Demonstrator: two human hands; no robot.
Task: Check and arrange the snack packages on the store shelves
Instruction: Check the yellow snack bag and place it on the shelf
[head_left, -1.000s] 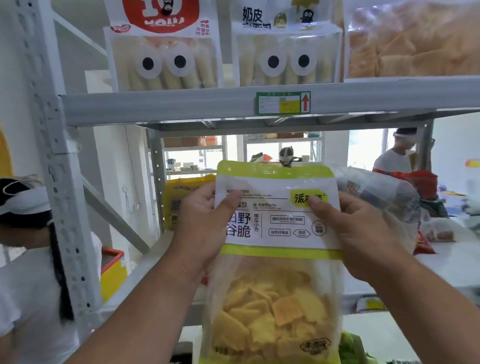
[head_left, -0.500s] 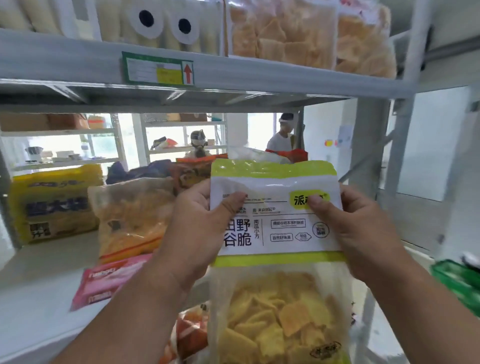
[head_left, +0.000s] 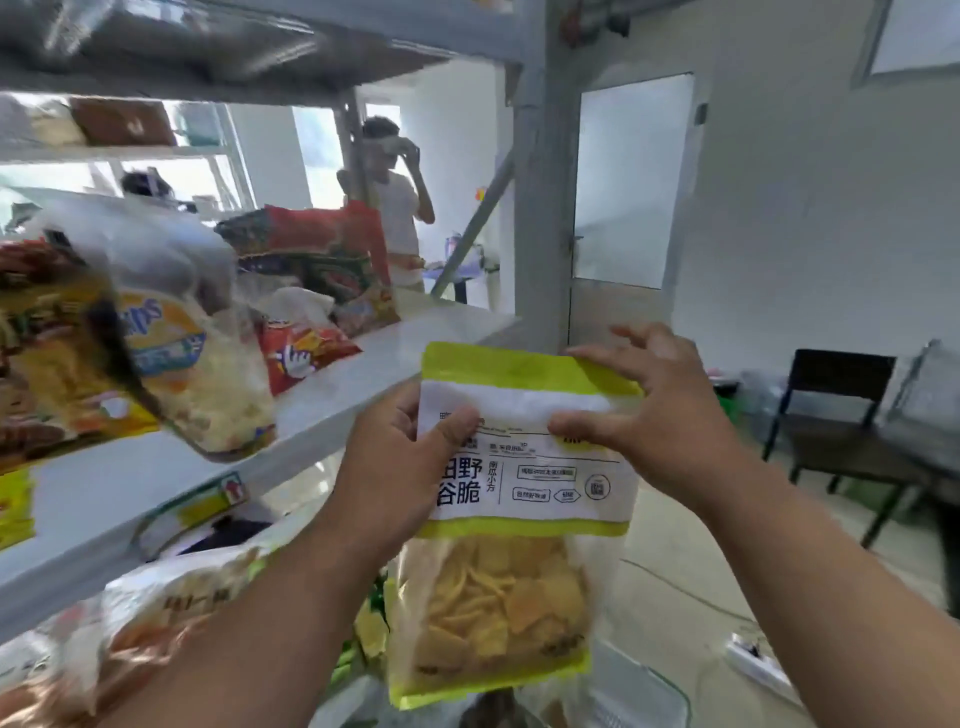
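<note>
The white shelf (head_left: 363, 374) runs from near left to far centre, carrying a heap of snack bags (head_left: 197, 364), among them a clear-fronted chips bag tilted over its near edge and a red packet (head_left: 306, 353) just behind it; beyond its far end a person in a white shirt (head_left: 395, 202) stands, and a dark chair (head_left: 831, 415) sits at far right. In front of me, off the shelf's near right edge, I hold the lime-and-white crisp packet (head_left: 524, 488) upright in the air. My left hand (head_left: 395, 467) pinches its left side with the thumb across the label, and my right hand (head_left: 670, 415) pinches its top right corner between thumb and forefinger, the other fingers spread loose above.
</note>
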